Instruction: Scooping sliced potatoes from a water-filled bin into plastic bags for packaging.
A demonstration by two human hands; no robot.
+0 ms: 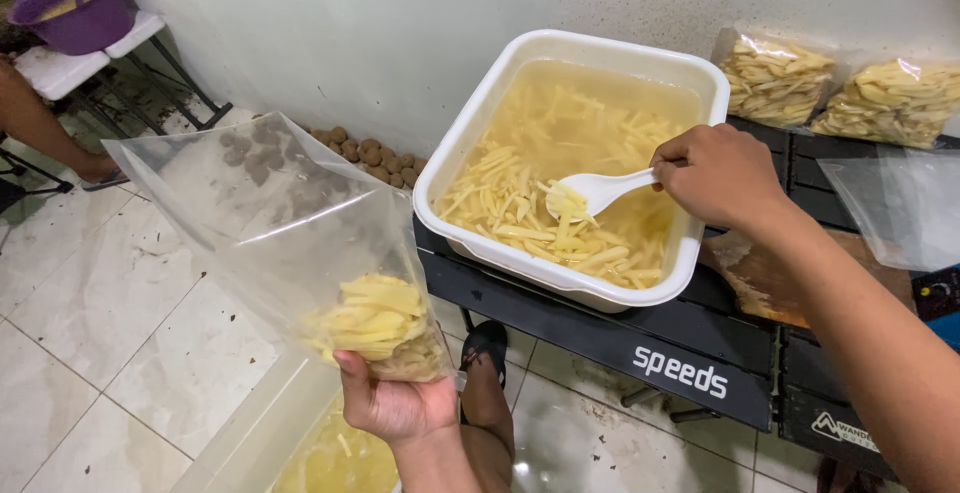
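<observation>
Fries (560,215) are riding on the spoon (590,191) over the tub (470,133), right hand (718,173) gripping its handle, left hand (395,403) pinching the near-left bag (300,233); tipping off water first seems wise.

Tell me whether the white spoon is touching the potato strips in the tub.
Touching. The head view shows the white spoon, held by the right hand, with strips lying in its bowl among the potato strips.

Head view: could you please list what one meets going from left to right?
Purple bowl → clear bag of potato strips in the left hand → white tub → white spoon → right hand → filled bags.
</observation>
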